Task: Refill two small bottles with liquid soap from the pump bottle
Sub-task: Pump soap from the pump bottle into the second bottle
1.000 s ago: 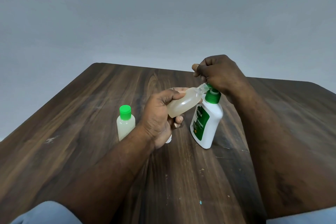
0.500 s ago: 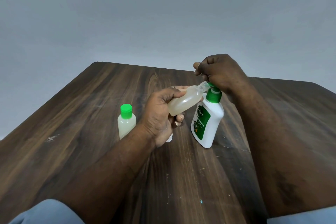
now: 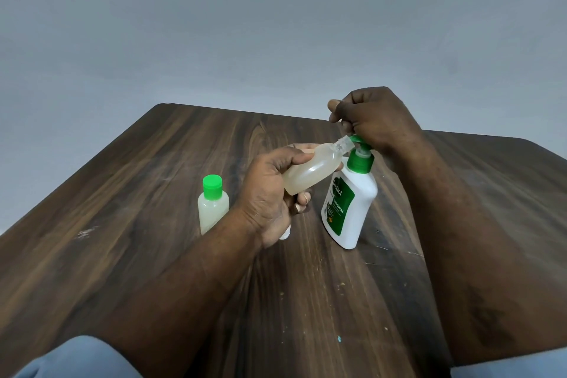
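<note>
Mouth of tilted translucent small bottle point(image 3: 310, 169) at green nozzle of white pump bottle point(image 3: 359, 204), centre frame; left grip point(image 3: 270, 190) wrapped round its body, right grip point(image 3: 377, 120) curled over pump head.

A person's arms at a wooden work surface: the left forearm point(image 3: 184, 285) and right forearm point(image 3: 460, 239) are bare, as are the left hand point(image 3: 270, 193) and right hand point(image 3: 377, 120). A pale blue left sleeve point(image 3: 76, 359) of plain, smooth fabric shows at the lower left corner. A thin strip of the matching right sleeve point(image 3: 506, 371) shows at the lower right.
</note>
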